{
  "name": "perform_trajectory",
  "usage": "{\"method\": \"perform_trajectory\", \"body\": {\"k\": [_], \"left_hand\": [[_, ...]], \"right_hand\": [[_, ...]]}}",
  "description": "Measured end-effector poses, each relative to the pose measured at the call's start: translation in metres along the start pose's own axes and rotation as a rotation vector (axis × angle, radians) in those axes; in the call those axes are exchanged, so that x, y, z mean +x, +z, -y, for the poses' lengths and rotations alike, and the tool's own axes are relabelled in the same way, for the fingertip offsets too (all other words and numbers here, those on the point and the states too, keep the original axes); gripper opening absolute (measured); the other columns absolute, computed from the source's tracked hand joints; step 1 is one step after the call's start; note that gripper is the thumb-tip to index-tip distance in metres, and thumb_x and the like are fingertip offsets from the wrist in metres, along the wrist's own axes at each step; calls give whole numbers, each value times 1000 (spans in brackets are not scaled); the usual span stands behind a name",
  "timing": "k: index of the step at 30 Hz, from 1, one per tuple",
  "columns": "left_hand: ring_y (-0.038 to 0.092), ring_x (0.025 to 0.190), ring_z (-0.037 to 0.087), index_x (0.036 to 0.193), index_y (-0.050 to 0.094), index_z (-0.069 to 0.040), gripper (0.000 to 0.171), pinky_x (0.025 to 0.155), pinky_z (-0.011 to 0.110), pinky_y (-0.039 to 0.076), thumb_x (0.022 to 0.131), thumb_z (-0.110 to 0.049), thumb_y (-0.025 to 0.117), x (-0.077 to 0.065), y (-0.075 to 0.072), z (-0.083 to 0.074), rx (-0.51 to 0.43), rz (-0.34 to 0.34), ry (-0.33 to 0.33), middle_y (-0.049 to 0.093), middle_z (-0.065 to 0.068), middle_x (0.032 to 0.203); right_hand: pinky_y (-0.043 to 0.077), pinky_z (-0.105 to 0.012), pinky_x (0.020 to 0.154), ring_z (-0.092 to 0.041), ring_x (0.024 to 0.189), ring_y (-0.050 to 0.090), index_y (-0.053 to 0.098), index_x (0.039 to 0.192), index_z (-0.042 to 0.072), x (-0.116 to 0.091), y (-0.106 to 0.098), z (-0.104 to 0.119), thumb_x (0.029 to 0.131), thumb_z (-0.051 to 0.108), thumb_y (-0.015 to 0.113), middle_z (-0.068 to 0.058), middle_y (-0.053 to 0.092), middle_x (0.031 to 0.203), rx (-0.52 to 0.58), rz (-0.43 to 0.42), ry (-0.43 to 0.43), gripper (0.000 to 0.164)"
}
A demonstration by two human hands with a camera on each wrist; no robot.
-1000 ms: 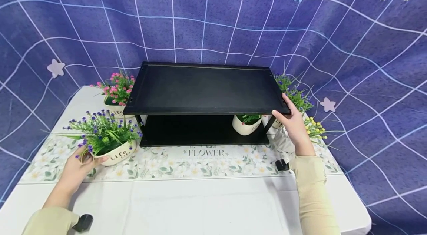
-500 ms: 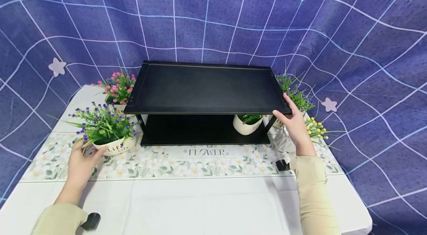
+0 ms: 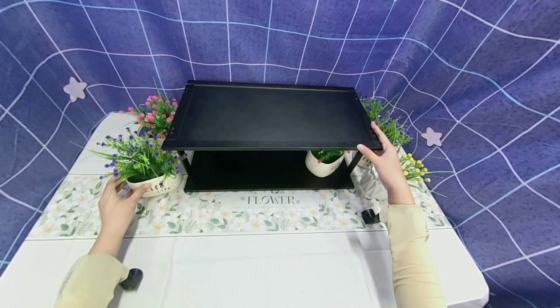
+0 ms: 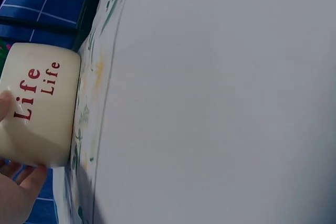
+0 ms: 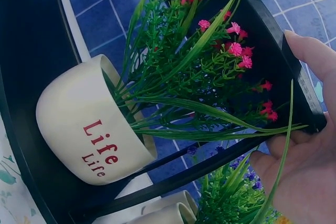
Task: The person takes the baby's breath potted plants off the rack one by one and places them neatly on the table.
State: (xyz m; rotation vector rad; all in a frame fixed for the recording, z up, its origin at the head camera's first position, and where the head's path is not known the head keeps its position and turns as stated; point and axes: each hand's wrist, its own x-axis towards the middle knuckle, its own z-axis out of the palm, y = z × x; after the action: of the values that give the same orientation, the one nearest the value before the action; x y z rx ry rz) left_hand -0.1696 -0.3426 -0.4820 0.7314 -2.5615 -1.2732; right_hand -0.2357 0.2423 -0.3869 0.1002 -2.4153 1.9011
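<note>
My left hand (image 3: 117, 208) holds a cream flowerpot (image 3: 163, 186) by its left side, thumb on the front. Purple flowers (image 3: 137, 152) and green leaves grow out of it. "Life" lettering shows on this pot (image 4: 39, 103) in the left wrist view, with the left hand's fingers (image 4: 34, 179) at its side. The pot is just left of a black two-tier shelf (image 3: 271, 116). My right hand (image 3: 387, 167) grips the front right corner of the upper board. In the right wrist view, a cream pot (image 5: 94, 124) with pink flowers stands inside the shelf near the right hand (image 5: 299, 177).
Pink flowers (image 3: 153, 116) in another pot stand behind on the left. Right of the shelf are purple flowers (image 3: 387, 123) and yellow flowers (image 3: 413, 167), partly hidden by the right arm. A floral runner (image 3: 267, 220) crosses the white table (image 3: 262, 269); a blue curtain (image 3: 262, 7) hangs behind.
My left hand has carried the purple-flowered pot away from me and a little right, closer to the shelf. The right hand keeps its grip on the shelf corner.
</note>
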Motion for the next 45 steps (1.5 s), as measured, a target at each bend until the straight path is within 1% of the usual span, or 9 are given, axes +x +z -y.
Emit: {"method": "perform_trajectory", "body": {"k": [3,7,14,20,24,28,36,41,45], "left_hand": [[46,128,44,152,21,2,85,110,53,37,91,-37,66,5,3,-2,-13,-20,25,42,29,146],[48,129,42,152,24,0,82,107,51,41,91,-37,65,13,7,-6,-21,-22,35,43,26,147],[45,135,36,149,32,-3,71,107,44,44,93,-33,63,22,11,-10,-56,-31,13,41,20,150],[44,136,35,149,34,-2,65,108,45,44,95,-27,61,28,14,-10,-57,-43,1,43,19,150],[43,136,35,148,34,-3,63,108,46,43,96,-24,60,31,14,-11,-58,-52,-8,42,18,150],[44,137,33,148,36,-4,60,109,43,44,95,-21,60,33,15,-13,-69,-63,-16,44,17,150],[45,136,34,146,40,-2,57,109,44,43,96,-19,60,35,18,-13,-74,-76,-11,46,18,148],[42,138,35,148,34,-2,60,111,44,40,96,-18,58,33,18,-12,-79,-62,8,42,19,150],[38,140,35,152,28,-4,66,112,45,39,97,-24,58,26,18,-10,-90,-35,2,37,19,153]], "right_hand": [[44,-3,91,-28,140,39,16,157,25,0,0,0,95,22,62,-10,14,164,4,0,0,77],[44,-4,91,-30,140,38,16,157,25,0,-1,0,95,22,63,-10,13,164,7,1,0,77],[44,-4,92,-34,141,36,16,157,25,1,-1,-1,95,22,62,-8,12,164,10,3,-3,77],[44,-4,92,-35,142,35,17,156,30,1,-1,-1,95,23,62,-8,12,164,1,3,-2,76],[44,-4,91,-36,141,35,16,156,27,1,-1,-1,95,22,62,-10,13,164,2,0,-7,77],[45,-4,91,-36,142,34,16,157,24,1,0,-2,95,21,62,-11,14,164,15,3,-11,77],[45,-4,89,-36,142,34,14,156,29,0,-2,0,96,23,61,-9,12,164,-1,17,4,77],[45,-4,89,-36,141,35,15,156,30,0,-3,-1,96,23,61,-10,13,164,-5,13,3,76],[45,-4,89,-36,140,37,14,156,32,1,-4,-1,96,25,61,-7,13,164,-31,13,5,76]]}}
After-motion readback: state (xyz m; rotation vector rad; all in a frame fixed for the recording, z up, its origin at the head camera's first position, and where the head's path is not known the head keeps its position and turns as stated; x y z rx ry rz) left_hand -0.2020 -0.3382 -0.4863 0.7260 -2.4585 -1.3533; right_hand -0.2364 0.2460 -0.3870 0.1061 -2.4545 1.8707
